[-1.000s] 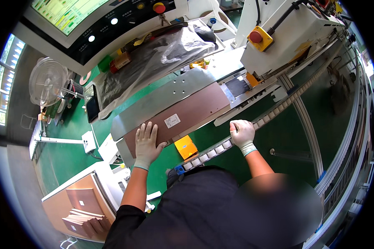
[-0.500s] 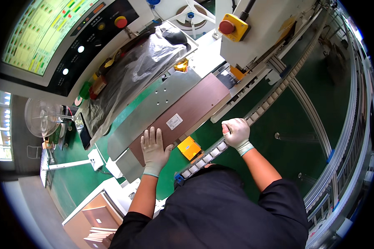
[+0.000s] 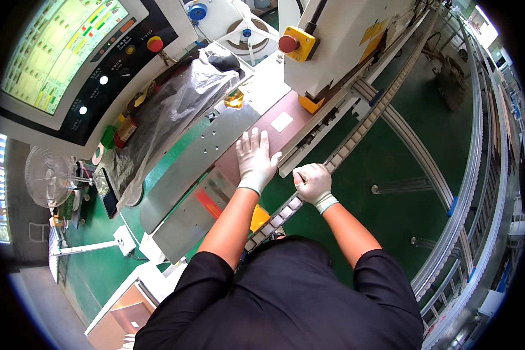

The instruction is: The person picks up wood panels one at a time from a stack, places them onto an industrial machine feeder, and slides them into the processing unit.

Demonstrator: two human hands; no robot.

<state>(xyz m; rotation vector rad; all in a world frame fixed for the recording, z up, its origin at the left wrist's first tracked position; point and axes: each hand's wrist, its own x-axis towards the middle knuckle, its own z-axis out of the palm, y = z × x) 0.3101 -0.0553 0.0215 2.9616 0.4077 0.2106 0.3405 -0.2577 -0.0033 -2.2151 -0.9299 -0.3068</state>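
Observation:
My left hand (image 3: 255,162), in a pale glove, lies flat with fingers spread on a long reddish-brown board (image 3: 268,123). A white label (image 3: 282,122) is stuck on the board beyond my fingertips. The board lies along a grey metal plate (image 3: 178,178), its far end at the white machine head (image 3: 332,49). My right hand (image 3: 314,183), gloved too, is curled into a fist over a narrow roller rail (image 3: 289,210). The fist covers that part of the rail, and whatever its fingers may hold is hidden.
A control panel with a lit screen (image 3: 58,55) stands at upper left. A red button on a yellow box (image 3: 297,44) sits on the machine. Clear plastic sheeting (image 3: 181,96) covers a tray. A curved roller conveyor (image 3: 466,192) runs along the right. Brown boards (image 3: 131,315) lie at lower left.
The brown board has slid forward and right toward the machine head, with my left hand moving along on it. More of the metal bed shows behind it. My right fist stays at the rail.

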